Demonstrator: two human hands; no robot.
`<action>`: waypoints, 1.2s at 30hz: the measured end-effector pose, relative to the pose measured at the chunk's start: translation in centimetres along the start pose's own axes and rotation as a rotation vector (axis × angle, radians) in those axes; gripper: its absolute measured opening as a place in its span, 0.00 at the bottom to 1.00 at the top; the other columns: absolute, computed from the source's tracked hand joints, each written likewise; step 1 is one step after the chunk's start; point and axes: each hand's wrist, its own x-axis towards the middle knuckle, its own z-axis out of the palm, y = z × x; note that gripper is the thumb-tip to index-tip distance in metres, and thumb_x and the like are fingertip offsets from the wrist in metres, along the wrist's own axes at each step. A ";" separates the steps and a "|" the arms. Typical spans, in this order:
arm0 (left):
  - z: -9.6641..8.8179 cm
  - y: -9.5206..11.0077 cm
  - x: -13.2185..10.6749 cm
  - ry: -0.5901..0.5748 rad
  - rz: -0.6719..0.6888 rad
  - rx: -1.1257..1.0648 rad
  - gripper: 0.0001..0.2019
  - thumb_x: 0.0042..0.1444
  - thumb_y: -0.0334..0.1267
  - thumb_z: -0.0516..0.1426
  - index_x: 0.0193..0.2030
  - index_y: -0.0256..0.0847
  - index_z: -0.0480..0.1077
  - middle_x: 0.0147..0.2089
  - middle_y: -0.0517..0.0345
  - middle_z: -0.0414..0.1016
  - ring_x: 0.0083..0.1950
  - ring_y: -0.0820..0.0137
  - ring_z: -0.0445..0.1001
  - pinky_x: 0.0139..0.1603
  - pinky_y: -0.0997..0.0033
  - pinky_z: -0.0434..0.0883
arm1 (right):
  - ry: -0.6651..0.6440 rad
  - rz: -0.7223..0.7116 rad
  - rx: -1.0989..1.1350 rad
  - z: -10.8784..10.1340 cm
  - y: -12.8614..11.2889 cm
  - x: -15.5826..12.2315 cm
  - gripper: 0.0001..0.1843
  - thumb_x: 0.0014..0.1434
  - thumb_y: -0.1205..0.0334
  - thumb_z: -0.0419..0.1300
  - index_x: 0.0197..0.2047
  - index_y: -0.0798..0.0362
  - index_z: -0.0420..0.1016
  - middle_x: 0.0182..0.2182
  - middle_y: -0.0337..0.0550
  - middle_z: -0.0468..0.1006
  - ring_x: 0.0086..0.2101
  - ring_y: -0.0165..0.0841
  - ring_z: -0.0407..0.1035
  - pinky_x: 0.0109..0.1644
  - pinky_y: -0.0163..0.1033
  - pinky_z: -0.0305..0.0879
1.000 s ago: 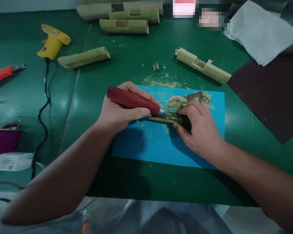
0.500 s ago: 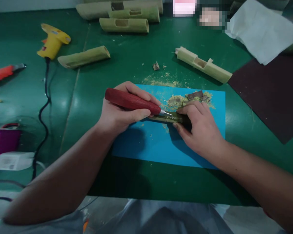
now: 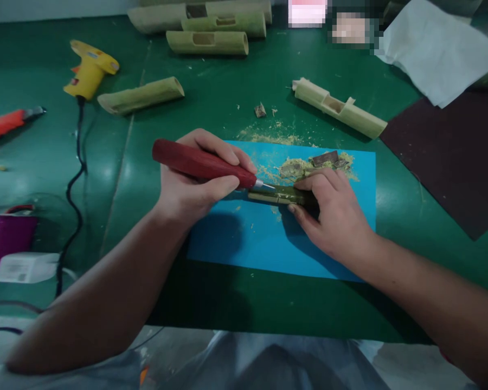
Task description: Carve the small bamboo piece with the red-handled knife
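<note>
My left hand (image 3: 205, 179) is closed around the thick red handle of a carving tool (image 3: 203, 164). Its thin metal tip points right, at the upper side of a small dark green bamboo piece (image 3: 274, 196); whether it touches cannot be told. Thumb and fingers of my right hand (image 3: 333, 208) pinch the right end of that bamboo and hide part of it. Along its near side runs a paler cut edge. Beneath lies a blue sheet (image 3: 236, 244), with a heap of pale shavings (image 3: 295, 167) and a dark flat chip (image 3: 325, 158) beyond the bamboo.
Cut bamboo tubes (image 3: 207, 42) lie at the back, one more (image 3: 142, 96) at left and a notched one (image 3: 337, 108) at right. A yellow glue gun (image 3: 90, 69) with cord and a red utility knife (image 3: 8, 124) are left. Dark sandpaper (image 3: 451, 157) and white paper (image 3: 439, 51) lie right.
My left hand has drawn the carving tool back to the left, so its tip sits further left along the bamboo. My right hand and the bamboo have stayed put.
</note>
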 end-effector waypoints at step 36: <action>0.8 0.6 -0.6 -0.020 -0.113 0.059 0.13 0.57 0.35 0.76 0.47 0.38 0.83 0.46 0.50 0.91 0.45 0.65 0.90 0.46 0.71 0.86 | -0.010 -0.012 0.002 0.0 0.0 0.0 0.08 0.68 0.62 0.63 0.50 0.49 0.74 0.48 0.54 0.82 0.50 0.51 0.74 0.53 0.56 0.70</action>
